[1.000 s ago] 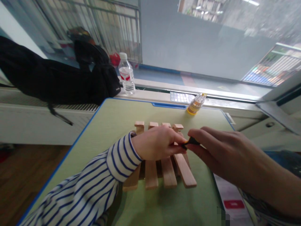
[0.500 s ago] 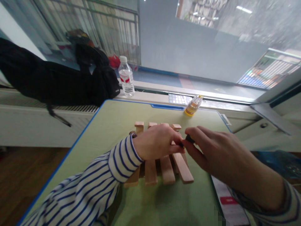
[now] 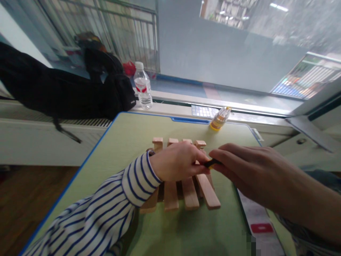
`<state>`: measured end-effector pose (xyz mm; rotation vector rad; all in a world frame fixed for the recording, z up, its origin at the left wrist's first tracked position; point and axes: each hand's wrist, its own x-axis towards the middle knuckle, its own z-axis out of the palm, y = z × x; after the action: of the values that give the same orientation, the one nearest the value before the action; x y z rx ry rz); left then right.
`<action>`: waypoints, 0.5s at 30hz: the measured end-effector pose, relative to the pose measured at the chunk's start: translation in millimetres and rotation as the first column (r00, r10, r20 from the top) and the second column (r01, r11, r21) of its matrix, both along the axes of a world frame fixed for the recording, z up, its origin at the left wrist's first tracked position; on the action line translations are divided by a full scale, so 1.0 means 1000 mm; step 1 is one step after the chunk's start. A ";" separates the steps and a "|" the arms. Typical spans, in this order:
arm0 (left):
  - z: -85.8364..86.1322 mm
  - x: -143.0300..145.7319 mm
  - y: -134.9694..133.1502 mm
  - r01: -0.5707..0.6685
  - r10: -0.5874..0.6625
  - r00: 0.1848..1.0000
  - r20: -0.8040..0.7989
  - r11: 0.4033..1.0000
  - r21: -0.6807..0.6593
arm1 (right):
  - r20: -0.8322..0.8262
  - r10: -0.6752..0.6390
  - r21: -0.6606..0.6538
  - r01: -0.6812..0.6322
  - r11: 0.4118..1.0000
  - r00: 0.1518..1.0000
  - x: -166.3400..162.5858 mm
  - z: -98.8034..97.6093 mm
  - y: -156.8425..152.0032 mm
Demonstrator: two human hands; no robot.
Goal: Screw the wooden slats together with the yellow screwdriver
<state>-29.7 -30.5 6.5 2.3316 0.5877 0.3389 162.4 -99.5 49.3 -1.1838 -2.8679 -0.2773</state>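
Note:
My left hand, in a striped sleeve, reaches over a wooden assembly of several pale slats on the table. Its thumb and forefinger are closed at the left end of a short black-and-yellow tool handle. My right hand comes in from the right, fingers together, pinching the other end of that handle. The tool's tip is hidden, so its exact kind does not show. Beneath my left hand and wrist, the middle of the slats is covered; their far and near ends stick out.
The green table has a blue edge. A clear and yellow container stands at its far side. A water bottle and a black bag rest by the window. A phone-like slab lies at the right.
My right hand has turned, its fingers drawing closer together and its wrist shifting right. More of the handle's yellow shows between the hands. My left hand stays nearly still.

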 end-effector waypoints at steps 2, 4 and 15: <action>-0.002 0.000 0.001 0.012 -0.012 1.000 -0.005 1.000 0.007 | 0.023 -0.010 -0.001 0.010 1.000 1.000 0.000 -0.002 0.000; -0.004 0.000 0.001 0.028 -0.028 1.000 0.000 0.999 0.015 | 0.043 -0.037 -0.003 0.037 0.999 0.998 0.000 -0.003 0.000; -0.004 -0.001 0.001 0.075 -0.075 0.997 -0.014 0.997 0.016 | 0.066 -0.226 0.019 0.225 0.974 0.972 -0.022 -0.003 -0.007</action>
<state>-30.2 -29.6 2.6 2.3665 0.5035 0.2944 140.8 -106.3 46.1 -1.5292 -2.7819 -0.3455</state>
